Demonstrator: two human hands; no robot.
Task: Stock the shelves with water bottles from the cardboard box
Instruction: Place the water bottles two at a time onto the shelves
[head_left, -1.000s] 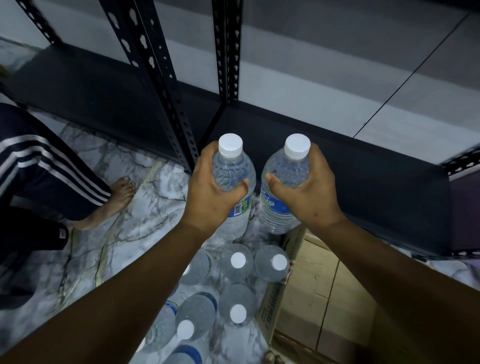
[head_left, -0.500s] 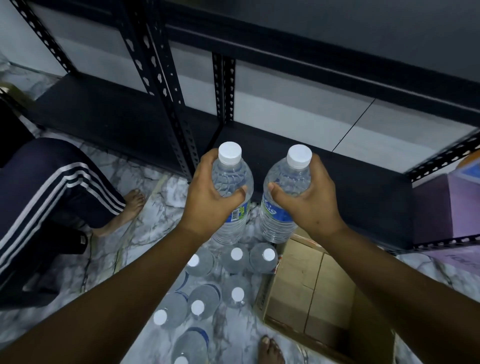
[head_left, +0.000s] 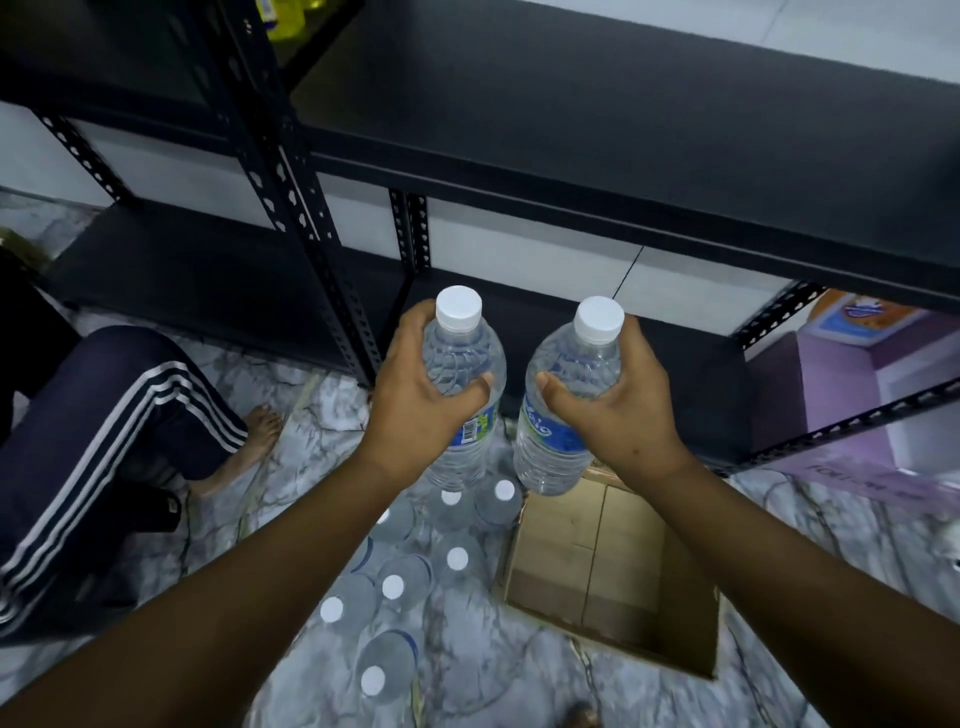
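My left hand (head_left: 421, 410) grips a clear water bottle (head_left: 465, 358) with a white cap and a blue-green label, held upright. My right hand (head_left: 618, 410) grips a second capped bottle (head_left: 566, 410), tilted slightly, beside the first. Both bottles hang in the air in front of the black metal shelving, above the floor. Below my hands, several more water bottles (head_left: 457, 558) stand on the marble floor. The open cardboard box (head_left: 613, 571) sits to their right, its inside bare. A black shelf board (head_left: 597, 119) runs across above my hands; a lower shelf (head_left: 208, 270) lies behind.
A person in dark striped trousers (head_left: 104, 447) sits at the left with a bare foot (head_left: 254, 436) on the floor. Perforated black uprights (head_left: 296, 208) stand between shelf bays. A purple carton (head_left: 857, 395) fills the lower right bay.
My view has tilted upward and both bottles have risen away from the floor. An upper shelf board now shows above my hands. My grip on each bottle is unchanged.
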